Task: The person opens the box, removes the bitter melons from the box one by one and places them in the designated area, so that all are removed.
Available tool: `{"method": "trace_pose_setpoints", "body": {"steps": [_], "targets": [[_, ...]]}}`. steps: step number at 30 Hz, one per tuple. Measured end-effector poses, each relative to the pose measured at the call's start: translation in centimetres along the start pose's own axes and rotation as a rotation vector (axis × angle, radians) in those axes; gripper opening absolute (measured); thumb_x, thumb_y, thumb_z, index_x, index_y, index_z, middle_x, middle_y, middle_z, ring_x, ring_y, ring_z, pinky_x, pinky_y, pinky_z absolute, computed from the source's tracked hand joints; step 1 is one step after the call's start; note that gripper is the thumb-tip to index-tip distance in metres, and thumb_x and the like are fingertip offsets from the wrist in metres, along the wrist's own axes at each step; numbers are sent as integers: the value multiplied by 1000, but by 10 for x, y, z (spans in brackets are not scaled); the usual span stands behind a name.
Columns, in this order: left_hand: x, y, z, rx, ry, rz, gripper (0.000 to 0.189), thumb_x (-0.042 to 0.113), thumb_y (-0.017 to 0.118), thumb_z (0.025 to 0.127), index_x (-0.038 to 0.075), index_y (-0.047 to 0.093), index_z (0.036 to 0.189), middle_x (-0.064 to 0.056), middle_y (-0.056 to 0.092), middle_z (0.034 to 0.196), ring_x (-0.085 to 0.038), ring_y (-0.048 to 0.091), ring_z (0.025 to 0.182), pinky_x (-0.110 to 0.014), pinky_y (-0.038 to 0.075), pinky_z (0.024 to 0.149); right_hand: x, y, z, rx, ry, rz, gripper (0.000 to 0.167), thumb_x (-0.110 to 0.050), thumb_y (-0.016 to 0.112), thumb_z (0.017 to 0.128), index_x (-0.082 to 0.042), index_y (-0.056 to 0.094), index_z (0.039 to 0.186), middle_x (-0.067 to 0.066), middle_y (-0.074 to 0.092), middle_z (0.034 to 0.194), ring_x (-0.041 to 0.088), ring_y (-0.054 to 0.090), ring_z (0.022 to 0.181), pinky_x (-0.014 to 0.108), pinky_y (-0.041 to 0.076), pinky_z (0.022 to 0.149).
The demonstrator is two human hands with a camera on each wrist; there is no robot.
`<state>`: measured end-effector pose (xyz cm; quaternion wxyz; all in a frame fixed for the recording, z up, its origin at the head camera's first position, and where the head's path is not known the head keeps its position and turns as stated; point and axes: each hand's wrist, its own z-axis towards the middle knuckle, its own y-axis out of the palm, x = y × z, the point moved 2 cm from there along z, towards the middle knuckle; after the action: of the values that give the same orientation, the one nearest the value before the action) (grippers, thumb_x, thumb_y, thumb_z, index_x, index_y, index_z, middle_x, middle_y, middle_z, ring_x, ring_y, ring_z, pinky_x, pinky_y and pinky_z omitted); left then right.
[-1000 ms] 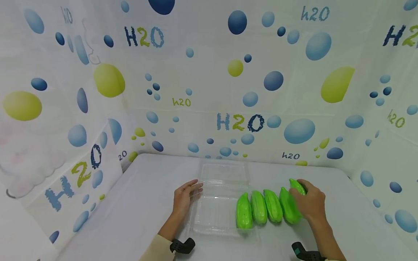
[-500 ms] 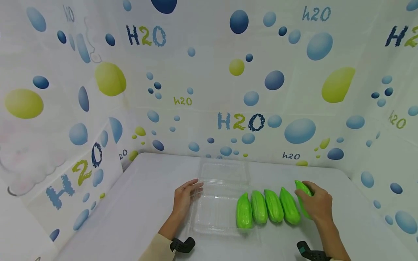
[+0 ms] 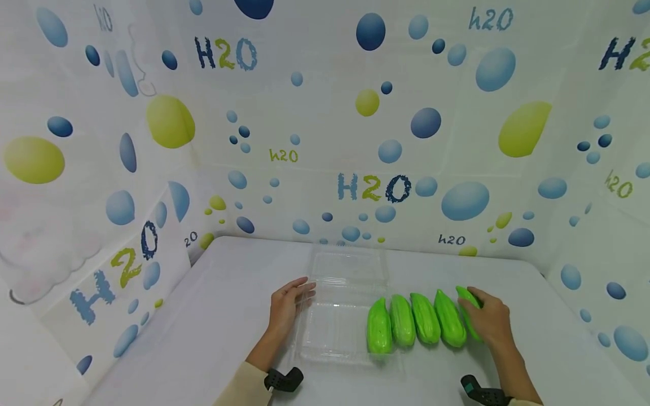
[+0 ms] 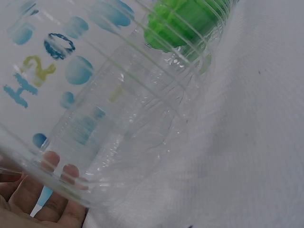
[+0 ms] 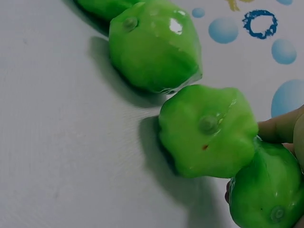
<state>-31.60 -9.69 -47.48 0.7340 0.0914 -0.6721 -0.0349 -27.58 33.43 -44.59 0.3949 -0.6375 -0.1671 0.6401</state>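
Observation:
Several green, ridged, gourd-shaped fruits with pointed tips lie side by side. My right hand (image 3: pixel 491 318) grips the rightmost fruit (image 3: pixel 471 316), thumb on its left side; the right wrist view shows the held fruit (image 5: pixel 268 190) against its neighbour (image 5: pixel 209 130). A clear plastic container (image 3: pixel 335 332) stands with its lid (image 3: pixel 347 268) folded back, and the leftmost fruit (image 3: pixel 379 327) is at its right side, seen through ridged plastic in the left wrist view. My left hand (image 3: pixel 286 307) touches the container's left wall with extended fingers (image 4: pixel 54 206); its thumb is hidden in the left wrist view.
The table (image 3: pixel 228 332) has a white cloth. Behind it hangs a white sheet (image 3: pixel 315 113) with blue and green bubbles and H2O lettering. A black device (image 3: pixel 284 382) is strapped at each wrist.
The right hand has moved right with its fruit, off the neighbouring one, then slightly back left and down beside it. The left hand and container have stayed in place.

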Motion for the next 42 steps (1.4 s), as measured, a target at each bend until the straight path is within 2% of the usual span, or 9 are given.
{"method": "trace_pose_setpoints", "body": {"steps": [9, 20, 37, 42], "targets": [[1, -1, 1, -3, -7, 0, 39, 10, 45, 106, -10, 54, 137, -22, 68, 127, -38, 66, 118, -40, 56, 98, 4, 9, 2, -89, -22, -39, 61, -33, 58, 103, 8, 46, 146, 36, 43, 148, 56, 35, 139, 67, 33, 113], [3, 2, -2, -5, 2, 20, 38, 11, 45, 106, -9, 55, 137, -21, 68, 127, -38, 66, 117, -41, 56, 98, 7, 11, 0, -140, 6, -24, 68, -44, 40, 108, 7, 34, 153, 35, 34, 154, 56, 27, 143, 68, 25, 116], [1, 0, -1, 0, -8, 14, 38, 9, 45, 105, -11, 55, 136, -22, 69, 125, -38, 67, 116, -39, 57, 96, 5, 11, -4, -124, 13, -5, 73, -48, 37, 107, 10, 32, 152, 36, 42, 149, 55, 31, 141, 69, 30, 113], [1, 0, -1, 4, -9, 14, 37, 8, 45, 105, -10, 56, 135, -21, 69, 125, -37, 68, 114, -39, 57, 96, 2, 8, -6, -99, -4, 7, 73, -49, 36, 108, 10, 34, 151, 35, 45, 147, 54, 39, 137, 68, 34, 111]]}}
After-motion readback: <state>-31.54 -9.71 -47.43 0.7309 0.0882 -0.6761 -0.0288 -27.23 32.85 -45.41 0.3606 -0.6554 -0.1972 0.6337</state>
